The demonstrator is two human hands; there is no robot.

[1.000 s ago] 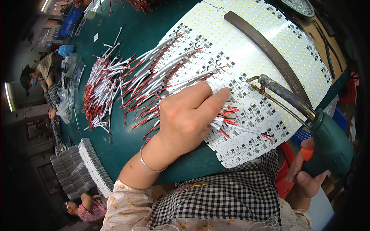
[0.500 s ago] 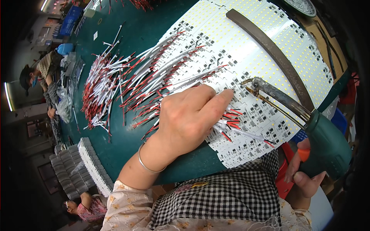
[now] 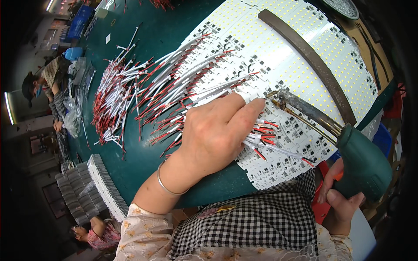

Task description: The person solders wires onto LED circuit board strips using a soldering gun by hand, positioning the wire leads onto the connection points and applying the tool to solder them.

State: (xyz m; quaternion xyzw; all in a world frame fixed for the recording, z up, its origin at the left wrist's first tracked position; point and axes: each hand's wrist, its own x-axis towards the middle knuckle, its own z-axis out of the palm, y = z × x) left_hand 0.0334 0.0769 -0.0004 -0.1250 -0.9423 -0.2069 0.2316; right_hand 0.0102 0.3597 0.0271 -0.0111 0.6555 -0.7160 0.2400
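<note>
My left hand, with a bangle at the wrist, is closed over the white circuit boards. Red, black and white wires jut out from beneath its palm, and its fingertips pinch together at the boards, hiding the exact grip. In my right hand is a green-handled soldering gun. Its dark, bent tip is right beside my left fingertips, low over the boards; contact cannot be made out. Rows of short wire leads lie across the boards' left part.
A curved brown bar rests across the boards. Left of them, a heap of loose wire leads covers part of the green table. Stacked grey-white pieces stand past the table edge. Two other people are at the left, and a metal bowl is top right.
The soldering gun has moved left with my right hand, bringing its tip closer to my left fingertips. My left hand has shifted only very slightly.
</note>
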